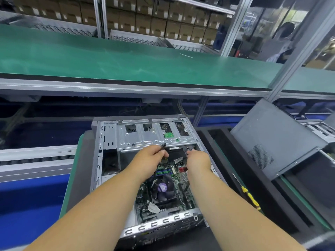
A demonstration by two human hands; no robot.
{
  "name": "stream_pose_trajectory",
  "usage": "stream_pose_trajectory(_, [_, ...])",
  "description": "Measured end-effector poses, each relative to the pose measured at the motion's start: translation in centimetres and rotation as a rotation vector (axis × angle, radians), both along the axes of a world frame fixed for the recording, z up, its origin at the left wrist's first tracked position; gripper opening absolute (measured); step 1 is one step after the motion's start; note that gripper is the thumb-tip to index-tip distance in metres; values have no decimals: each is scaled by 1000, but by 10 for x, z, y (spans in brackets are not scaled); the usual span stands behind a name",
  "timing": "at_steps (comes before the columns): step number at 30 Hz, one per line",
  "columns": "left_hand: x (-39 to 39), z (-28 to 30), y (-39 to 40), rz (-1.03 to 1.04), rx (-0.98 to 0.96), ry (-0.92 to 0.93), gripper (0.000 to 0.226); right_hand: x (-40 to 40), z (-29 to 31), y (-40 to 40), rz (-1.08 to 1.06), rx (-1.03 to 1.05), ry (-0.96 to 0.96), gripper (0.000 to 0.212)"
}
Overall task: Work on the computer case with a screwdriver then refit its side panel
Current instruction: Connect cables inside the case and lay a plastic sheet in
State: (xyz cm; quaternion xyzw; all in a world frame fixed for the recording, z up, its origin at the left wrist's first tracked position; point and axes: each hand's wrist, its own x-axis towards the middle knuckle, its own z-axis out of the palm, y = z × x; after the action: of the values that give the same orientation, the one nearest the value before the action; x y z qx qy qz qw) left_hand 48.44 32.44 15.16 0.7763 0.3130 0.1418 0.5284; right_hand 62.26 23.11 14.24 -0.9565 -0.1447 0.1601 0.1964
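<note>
The open computer case (108,134) lies flat on a tray in front of me, motherboard and CPU fan (164,189) showing. My left hand (148,158) reaches into the case's far half and pinches a black cable connector (164,146) between thumb and fingers. My right hand (196,159) is beside it, fingers reaching onto a black part under the drive cage (154,134); what it holds is hidden. The grey side panel (272,142) leans at the right. A yellow-handled screwdriver (251,197) lies on the tray right of the case.
A green-topped shelf (126,62) runs across above the work area, with stacked cardboard boxes (163,20) behind it. A roller conveyor (36,156) lies to the left. Another open case (319,129) sits at far right. A person (282,55) is beyond the frame upper right.
</note>
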Motion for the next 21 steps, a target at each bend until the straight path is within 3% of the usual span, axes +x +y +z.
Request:
stream_pose_trajectory(3, [0, -2, 1, 11, 30, -7, 25, -1, 2, 1, -195, 103, 24, 64])
stream_pose_trajectory(5, [0, -3, 2, 19, 30, -11, 25, -3, -8, -5, -209, 347, 78, 59])
stream_pose_trajectory(6, [0, -3, 2, 23, 28, -10, 25, -6, -3, -3, -336, 383, 128, 53])
stream_pose_trajectory(8, [0, -3, 2, 24, 29, -2, 25, -4, 1, -2, -388, 532, 190, 36])
stream_pose_trajectory(10, [0, -3, 2, 22, 21, -1, 25, -3, 1, -4, -408, 467, 160, 32])
stream_pose_trajectory(13, [0, -3, 2, 25, 22, 4, 24, -4, -2, -5, -441, 605, 164, 23])
stream_pose_trajectory(15, [0, -4, 2, 28, 28, 7, 24, -4, -7, -4, -412, 482, 129, 26])
stream_pose_trajectory(21, [-1, -6, 0, 32, 13, 12, 24, -7, -11, -3, -412, 542, 76, 21])
